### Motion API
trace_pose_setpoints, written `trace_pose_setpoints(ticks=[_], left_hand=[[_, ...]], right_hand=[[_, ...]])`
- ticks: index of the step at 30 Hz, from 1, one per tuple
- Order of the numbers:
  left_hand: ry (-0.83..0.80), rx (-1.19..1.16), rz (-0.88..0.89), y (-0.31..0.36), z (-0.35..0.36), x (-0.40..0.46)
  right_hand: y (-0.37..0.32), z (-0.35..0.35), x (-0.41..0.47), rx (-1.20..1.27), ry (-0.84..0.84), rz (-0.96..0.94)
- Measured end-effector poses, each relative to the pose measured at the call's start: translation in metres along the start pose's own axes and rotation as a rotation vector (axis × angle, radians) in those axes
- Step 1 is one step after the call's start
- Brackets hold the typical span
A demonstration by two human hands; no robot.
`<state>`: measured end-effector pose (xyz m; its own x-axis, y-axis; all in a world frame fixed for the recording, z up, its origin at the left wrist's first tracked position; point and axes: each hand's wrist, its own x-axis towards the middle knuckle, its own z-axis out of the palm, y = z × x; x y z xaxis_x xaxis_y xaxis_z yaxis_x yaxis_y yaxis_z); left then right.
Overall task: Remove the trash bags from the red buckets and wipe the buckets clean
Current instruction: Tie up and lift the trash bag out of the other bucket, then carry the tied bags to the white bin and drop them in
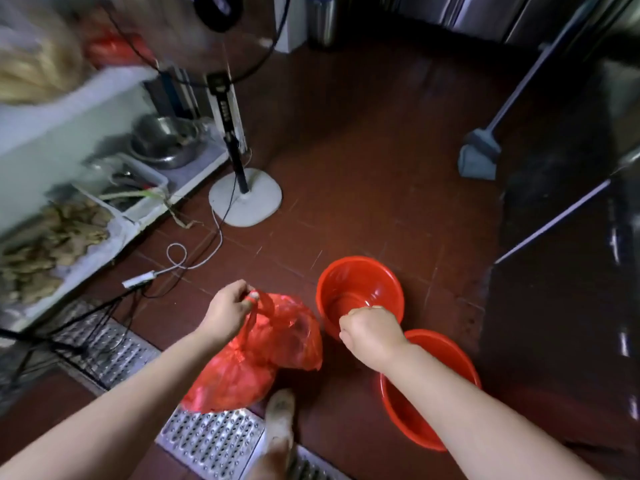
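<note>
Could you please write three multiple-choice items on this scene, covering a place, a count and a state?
1. Where is the red bag?
A. inside a bucket
B. left of the buckets, held up
C. on the shelf

2. How many red buckets show?
A. one
B. two
C. four

3. What does the left hand do?
A. grips the bag's top
B. lies flat on the floor
C. holds a broom

Answers: 1 B, it hangs beside the far bucket; 2 B, a near bucket lies under the right hand's arm; 3 A, fingers curl round the handles.
</note>
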<state>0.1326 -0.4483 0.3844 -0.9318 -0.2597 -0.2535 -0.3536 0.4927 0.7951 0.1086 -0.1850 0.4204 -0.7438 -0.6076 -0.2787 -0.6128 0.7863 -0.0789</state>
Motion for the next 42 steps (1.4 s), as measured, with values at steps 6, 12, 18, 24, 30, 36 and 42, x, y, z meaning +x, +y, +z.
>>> trace_pose_setpoints(ticks=[6, 12, 18, 24, 30, 36, 42], left_hand=[[0.032, -0.006, 0.041, 0.056, -0.067, 0.015], [-0.153, 0.033, 0.111, 0.074, -0.118, 0.066], [-0.3, 0.154, 0.189, 0.093, -0.139, 0.137], [-0.355, 0.247, 0.324, 0.133, -0.125, 0.239], [-0.346, 0.202, 0.307, 0.18, -0.101, 0.352], [-0.408, 0.288, 0.331, 0.25, -0.083, 0.472], [-0.35, 0.35, 0.424, 0.318, -0.049, 0.576]], right_hand=[[-0.016, -0.081, 0.014, -0.073, 0.033, 0.045], [-0.025, -0.129, 0.075, -0.069, -0.006, 0.181], [-0.021, -0.164, 0.145, -0.079, -0.014, 0.324], [0.023, -0.183, 0.203, -0.031, -0.017, 0.437], [0.111, -0.191, 0.274, -0.008, -0.06, 0.498], [0.222, -0.222, 0.35, 0.121, -0.035, 0.508], [0.31, -0.259, 0.421, 0.06, -0.055, 0.554]])
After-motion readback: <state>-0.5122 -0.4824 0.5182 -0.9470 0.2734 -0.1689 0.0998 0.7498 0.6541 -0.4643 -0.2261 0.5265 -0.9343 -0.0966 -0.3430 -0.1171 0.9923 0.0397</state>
